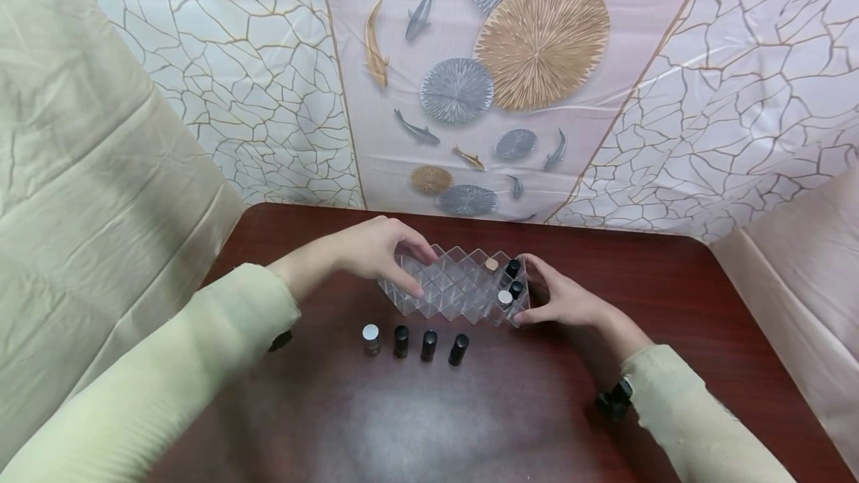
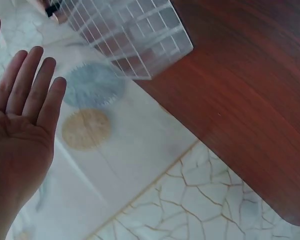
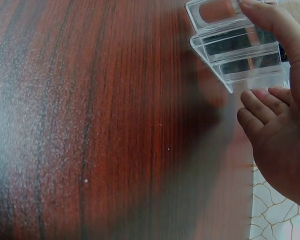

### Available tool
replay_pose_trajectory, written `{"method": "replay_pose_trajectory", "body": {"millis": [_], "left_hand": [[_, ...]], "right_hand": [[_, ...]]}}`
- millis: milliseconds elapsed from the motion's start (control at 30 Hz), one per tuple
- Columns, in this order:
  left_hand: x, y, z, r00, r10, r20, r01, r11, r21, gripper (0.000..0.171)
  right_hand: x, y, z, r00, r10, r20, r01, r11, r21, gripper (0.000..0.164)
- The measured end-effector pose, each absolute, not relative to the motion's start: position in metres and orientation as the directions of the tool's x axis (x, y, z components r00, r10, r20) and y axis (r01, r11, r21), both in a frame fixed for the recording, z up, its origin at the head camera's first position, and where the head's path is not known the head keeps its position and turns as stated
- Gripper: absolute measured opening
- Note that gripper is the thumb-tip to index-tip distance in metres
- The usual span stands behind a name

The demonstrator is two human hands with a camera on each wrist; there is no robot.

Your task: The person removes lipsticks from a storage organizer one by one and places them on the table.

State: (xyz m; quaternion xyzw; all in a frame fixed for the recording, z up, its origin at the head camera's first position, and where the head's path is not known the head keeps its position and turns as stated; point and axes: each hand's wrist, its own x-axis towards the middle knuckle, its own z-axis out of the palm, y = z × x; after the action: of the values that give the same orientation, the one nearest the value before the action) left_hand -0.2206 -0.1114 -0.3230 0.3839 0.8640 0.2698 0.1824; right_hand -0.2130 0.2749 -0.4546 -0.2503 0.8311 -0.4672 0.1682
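Nearest me in the head view, both pale green sleeves (image 1: 168, 379) come in from the bottom corners of the frame, over the dark red wooden worktop (image 1: 470, 423). Just above the frame's centre-bottom, four small bottles (image 1: 414, 341) stand upright in a row on the worktop, the leftmost with a silver cap, the other three black-capped, all apart from the hands.

Just beyond that row sits the clear plastic organiser (image 1: 456, 285), a grid of diamond-shaped cells, in the middle of the frame. A few capped bottles (image 1: 510, 285) stand in the cells at its right end. My right hand (image 1: 570, 300) is at that right end, thumb on the near corner and fingers curled round the far side; my right wrist view shows the thumb (image 3: 270, 22) pressed on the clear wall at upper right, so I read it as grasping the organiser. My left hand (image 1: 372, 248) arches over the organiser's left end, fingertips down at its edge. In the left wrist view the palm (image 2: 20, 130) is flat with straight, released fingers, and the organiser (image 2: 135, 35) lies at the top of that frame, apart from the palm.

Farthest off, a backdrop cloth (image 1: 510, 73) printed with fish and round discs fills the upper part of the head view.
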Motion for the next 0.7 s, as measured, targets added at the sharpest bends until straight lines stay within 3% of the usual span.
{"method": "replay_pose_trajectory", "body": {"millis": [400, 700], "left_hand": [[-0.233, -0.141, -0.339, -0.708, 0.702, -0.080, 0.552, 0.620, 0.558, 0.077], [-0.240, -0.161, -0.365, -0.764, 0.637, -0.106, 0.434, 0.629, 0.645, 0.093]], "right_hand": [[-0.210, 0.275, -0.452, -0.819, -0.572, -0.031, -0.277, 0.444, -0.852, 0.093], [-0.210, 0.275, -0.453, -0.826, -0.562, -0.051, -0.253, 0.451, -0.856, 0.095]]}}
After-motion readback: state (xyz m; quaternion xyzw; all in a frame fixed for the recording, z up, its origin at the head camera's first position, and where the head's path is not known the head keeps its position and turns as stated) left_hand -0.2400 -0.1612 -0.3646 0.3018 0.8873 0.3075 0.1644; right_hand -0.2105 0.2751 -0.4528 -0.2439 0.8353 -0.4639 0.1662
